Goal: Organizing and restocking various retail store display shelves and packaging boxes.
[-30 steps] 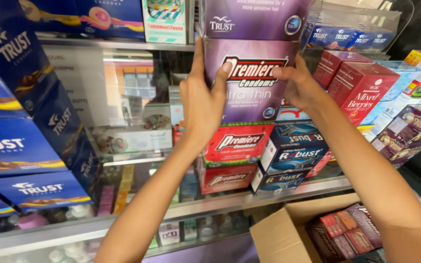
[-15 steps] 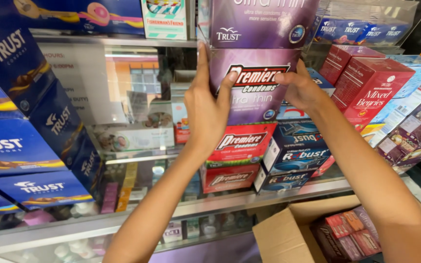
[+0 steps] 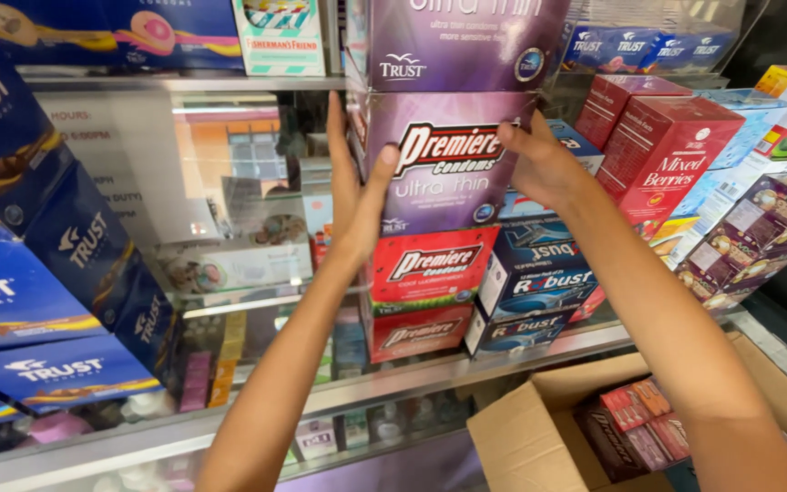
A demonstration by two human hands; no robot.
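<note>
Glass shelving (image 3: 539,351) packed with boxed stock fills the whole view, so it's basically a shop display. Big blue boxes (image 3: 56,273) lean in a fan well off to the left of the hands, and red boxes (image 3: 676,150) sit just right of them. Below the right arm there's an open cardboard carton (image 3: 539,428) with small packs inside. Both hands are on a purple box (image 3: 453,164), glossy, with a red and white logo panel across its front, sitting on a red box (image 3: 430,269) and under another purple box (image 3: 462,41). Left hand (image 3: 357,196) is flat against its left side, fingers straight up. Right hand (image 3: 544,164) grips the right edge, thumb on the front.
</note>
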